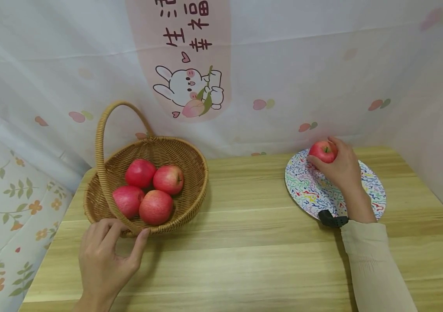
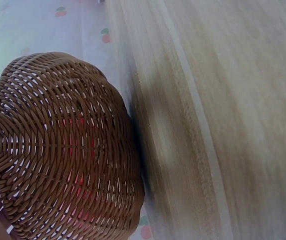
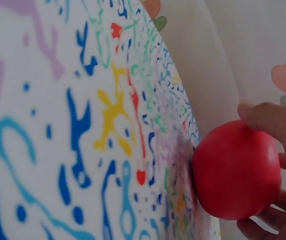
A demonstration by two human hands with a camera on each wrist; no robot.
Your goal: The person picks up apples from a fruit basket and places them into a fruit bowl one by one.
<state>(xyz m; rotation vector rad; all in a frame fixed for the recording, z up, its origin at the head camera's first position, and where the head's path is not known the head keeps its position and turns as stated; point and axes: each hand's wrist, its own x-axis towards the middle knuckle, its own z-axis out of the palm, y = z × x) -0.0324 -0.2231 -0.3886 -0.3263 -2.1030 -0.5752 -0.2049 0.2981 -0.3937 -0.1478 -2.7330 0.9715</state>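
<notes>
Held apple [image 1: 324, 151] is at the far side of the patterned plate [image 1: 299, 186], right end of the table [image 1: 244, 260]. Right hand [image 1: 344, 167] has it gripped, thumb one side, fingers curled round the other. Right wrist view puts it against the plate surface or nearly so; can't tell if its weight rests there. Four more apples [image 1: 156, 207] sit grouped in the wicker basket [image 1: 192, 212], well apart from the plate. Left hand [image 1: 106, 255] holds the basket's near rim by the foot of the handle [image 1: 100, 151], probably steadying it. Backdrop is a printed curtain [image 1: 283, 65] behind both.

Progress, my read: count is four apples in the basket, one in hand at the plate. That one is unfinished, grip not released. Setting down or picking up: can't tell from this moment, so can't say whether the four are the done pile or the remaining one
</notes>
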